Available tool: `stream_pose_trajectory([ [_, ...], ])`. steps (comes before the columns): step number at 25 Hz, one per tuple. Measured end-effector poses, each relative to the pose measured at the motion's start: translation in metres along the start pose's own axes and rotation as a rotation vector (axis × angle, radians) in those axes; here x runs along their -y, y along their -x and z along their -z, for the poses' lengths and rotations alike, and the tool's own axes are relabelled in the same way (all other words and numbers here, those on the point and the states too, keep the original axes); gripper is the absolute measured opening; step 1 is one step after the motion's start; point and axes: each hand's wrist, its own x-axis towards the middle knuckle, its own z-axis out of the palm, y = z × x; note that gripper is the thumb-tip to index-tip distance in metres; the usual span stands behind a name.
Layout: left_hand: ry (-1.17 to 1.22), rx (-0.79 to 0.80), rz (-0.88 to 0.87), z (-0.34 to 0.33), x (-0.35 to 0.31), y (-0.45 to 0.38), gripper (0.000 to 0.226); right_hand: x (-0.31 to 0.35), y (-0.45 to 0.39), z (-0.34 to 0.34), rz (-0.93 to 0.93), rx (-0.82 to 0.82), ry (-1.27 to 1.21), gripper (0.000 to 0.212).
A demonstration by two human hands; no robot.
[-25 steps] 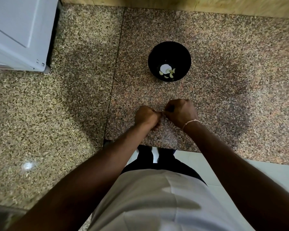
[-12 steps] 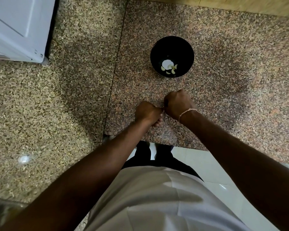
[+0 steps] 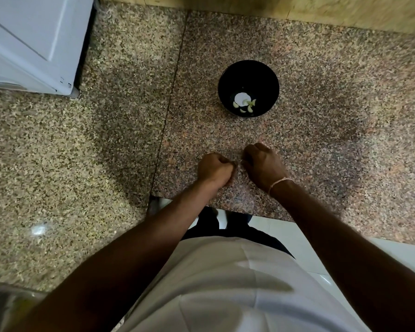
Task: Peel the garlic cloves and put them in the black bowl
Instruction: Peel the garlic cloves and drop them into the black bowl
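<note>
While the black bowl sits on the granite counter at about twelve o'clock from the hands, a few peeled cloves already lie pale at its bottom. Both hands work close together near the counter's front edge: the left hand at nine o'clock of the pair, the right hand at three, knuckles up and fingers curled in tight. What sits between the fingertips is mostly hidden; only a faint pale sliver shows in the gap, likely a garlic clove being stripped, though I cannot tell which hand truly holds it.

Judging from this, the step in hand is peeling. To do it well, one hand should pin the clove steady while the other's thumbnail catches the papery skin at the root end and draws it off in one strip, not in crumbs. Pressure should stay light enough not to bruise the flesh. Once bare, the clove goes straight ahead toward twelve o'clock, dropped low over the bowl's rim so it does not bounce out.
</note>
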Motion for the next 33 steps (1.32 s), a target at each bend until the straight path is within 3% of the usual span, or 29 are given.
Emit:
stream_pose_trajectory([
  [6, 0.125, 0.081, -0.062, -0.004, 0.001, 0.006, 0.006, -0.004, 0.015, 0.000, -0.043, -0.099, -0.256, 0.008],
  [15, 0.117, 0.125, -0.151, 0.001, -0.012, 0.016, 0.008, 0.004, 0.025, 0.013, -0.048, -0.235, -0.341, 0.016],
  [25, -0.022, 0.103, -0.265, 0.007, -0.015, 0.018, 0.008, 0.009, 0.029, 0.016, -0.031, -0.263, -0.389, 0.014],
  [33, 0.064, 0.136, -0.239, 0.009, -0.019, 0.021, 0.010, 0.002, 0.029, 0.005, -0.167, -0.236, -0.564, 0.020],
])
